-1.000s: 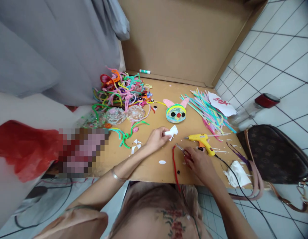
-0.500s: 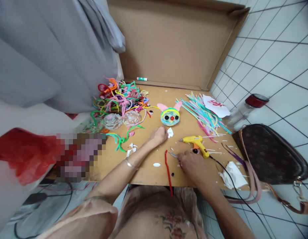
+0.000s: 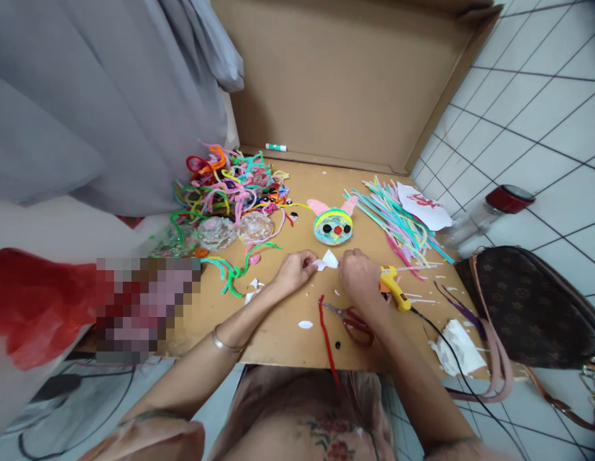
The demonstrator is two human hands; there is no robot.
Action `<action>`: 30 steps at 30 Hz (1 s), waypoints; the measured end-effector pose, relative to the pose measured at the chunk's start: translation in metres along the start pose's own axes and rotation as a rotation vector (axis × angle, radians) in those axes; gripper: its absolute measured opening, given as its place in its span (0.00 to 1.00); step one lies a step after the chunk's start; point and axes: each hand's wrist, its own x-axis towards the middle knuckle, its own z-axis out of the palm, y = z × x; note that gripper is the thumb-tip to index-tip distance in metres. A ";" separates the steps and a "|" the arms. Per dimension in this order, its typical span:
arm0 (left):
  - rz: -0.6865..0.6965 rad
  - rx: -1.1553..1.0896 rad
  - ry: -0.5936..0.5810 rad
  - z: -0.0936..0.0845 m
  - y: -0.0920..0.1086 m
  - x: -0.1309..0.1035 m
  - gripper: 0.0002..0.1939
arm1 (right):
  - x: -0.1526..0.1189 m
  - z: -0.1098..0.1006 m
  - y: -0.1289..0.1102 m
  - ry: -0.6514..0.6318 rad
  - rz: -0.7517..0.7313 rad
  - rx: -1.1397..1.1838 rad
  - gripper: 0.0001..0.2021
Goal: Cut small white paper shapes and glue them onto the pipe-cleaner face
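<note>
My left hand pinches a small piece of white paper between thumb and fingertips. Close to the paper's right edge is my right hand, its fingers curled together; what they grip, if anything, is hidden. Below it lie scissors with red handles, partly behind my wrist. A red pipe cleaner runs beside the blades over the table edge. Just beyond the paper sits a round face with pink ears, black eyes and a red nose. The yellow glue gun is partly covered by my right hand.
Tangled pipe cleaners are heaped at the back left, straight ones at the right. A glue stick lies by the cardboard wall. A bottle, a brown handbag and crumpled tissue are on the right.
My right hand has let go of the scissors and moved up beside the white paper, in front of the glue gun. My left hand has taken hold of the paper.
</note>
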 end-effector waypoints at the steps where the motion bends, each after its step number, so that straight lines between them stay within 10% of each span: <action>1: -0.005 -0.045 0.005 -0.001 -0.002 0.000 0.07 | 0.007 0.003 -0.005 -0.004 0.009 -0.017 0.14; 13: -0.048 -0.401 -0.025 -0.028 0.001 0.001 0.09 | 0.021 0.028 -0.010 -0.014 -0.041 0.090 0.10; 21: -0.151 -0.574 -0.025 -0.034 0.012 0.000 0.20 | 0.019 0.035 0.006 -0.003 -0.055 1.144 0.10; 30: -0.115 -0.511 -0.084 -0.037 0.019 -0.003 0.12 | 0.015 0.027 -0.001 -0.157 -0.093 1.278 0.11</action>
